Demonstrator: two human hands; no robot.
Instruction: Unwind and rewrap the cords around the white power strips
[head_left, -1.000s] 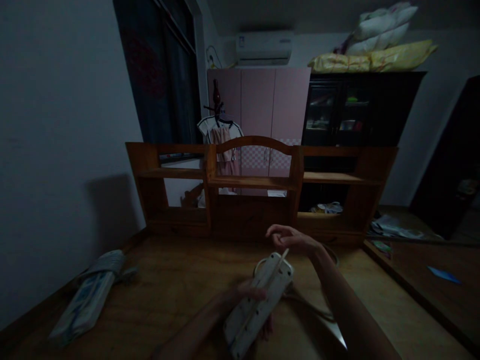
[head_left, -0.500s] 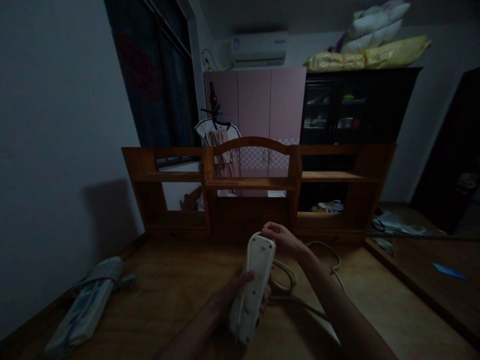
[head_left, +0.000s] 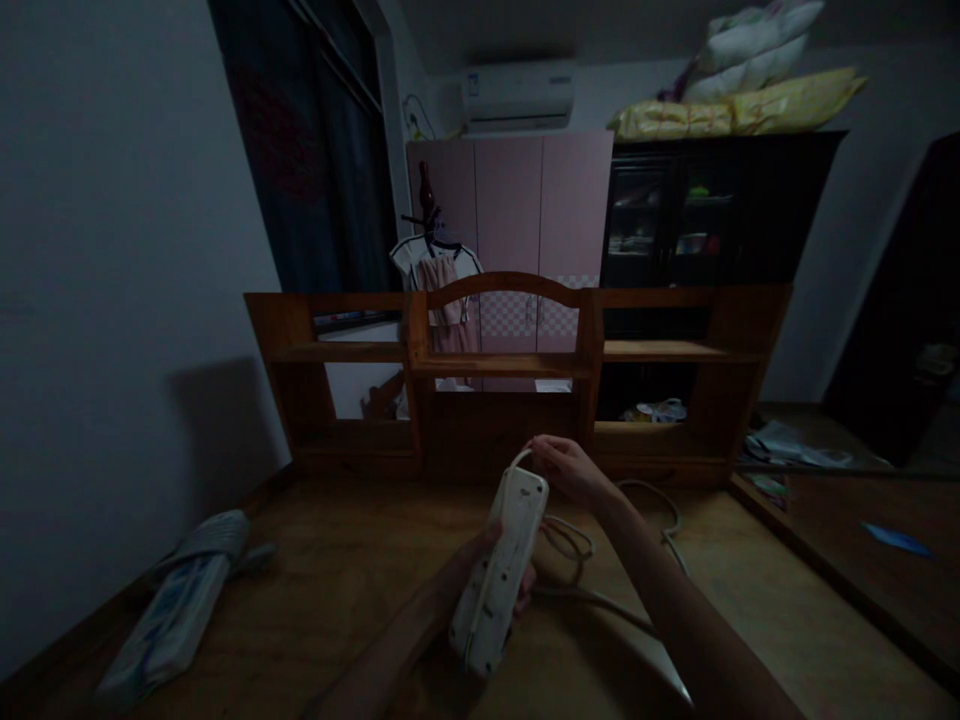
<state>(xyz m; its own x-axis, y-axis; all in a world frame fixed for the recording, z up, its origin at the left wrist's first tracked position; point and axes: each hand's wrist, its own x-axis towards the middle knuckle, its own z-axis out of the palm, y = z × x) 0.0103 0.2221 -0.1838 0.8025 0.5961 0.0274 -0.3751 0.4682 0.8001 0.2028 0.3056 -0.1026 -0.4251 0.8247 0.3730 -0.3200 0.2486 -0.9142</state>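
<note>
A white power strip [head_left: 501,575] is tilted above the wooden tabletop, its screwed underside facing me. My left hand [head_left: 480,565] is closed around its middle, thumb on the near face and fingers behind. At the strip's far end, my right hand [head_left: 559,465] pinches the white power cord [head_left: 519,458], which runs lengthwise along the strip's underside and bends over the top edge. The rest of the cord lies in loose loops [head_left: 566,540] on the tabletop, partly behind my right forearm.
Another power strip [head_left: 169,620], its grey cord wound round one end, lies at the left by the wall. A wooden shelf unit [head_left: 502,368] stands along the table's far edge. A raised wooden edge [head_left: 832,580] bounds the right side.
My right hand has risen slightly and drawn the cord a little away from the strip's top end. The strip has tilted somewhat and shifted slightly left in my left hand.
</note>
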